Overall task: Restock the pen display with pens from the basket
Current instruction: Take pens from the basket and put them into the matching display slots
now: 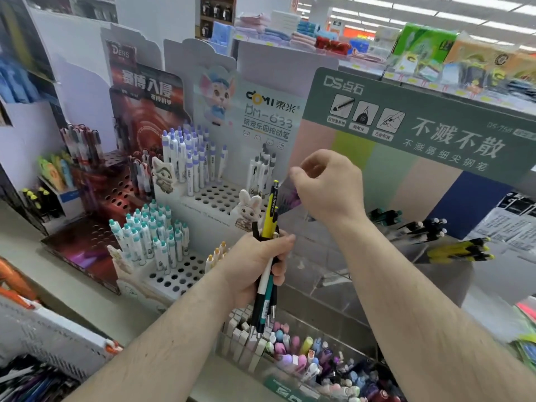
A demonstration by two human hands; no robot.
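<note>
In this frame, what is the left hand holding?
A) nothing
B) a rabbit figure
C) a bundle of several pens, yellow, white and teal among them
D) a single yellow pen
C: the left hand grips a bundle of pens, with yellow ones sticking up above the fist and white and teal barrels below.

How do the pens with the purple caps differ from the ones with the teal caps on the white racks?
The purple-capped pens stand on the upper rack, farther back; the teal-capped pens stand on the lower rack, nearer the left hand. Purple ones look slimmer and taller; teal ones look stubbier. Both have white bodies and stand upright in perforated white racks with many holes unfilled.
</note>
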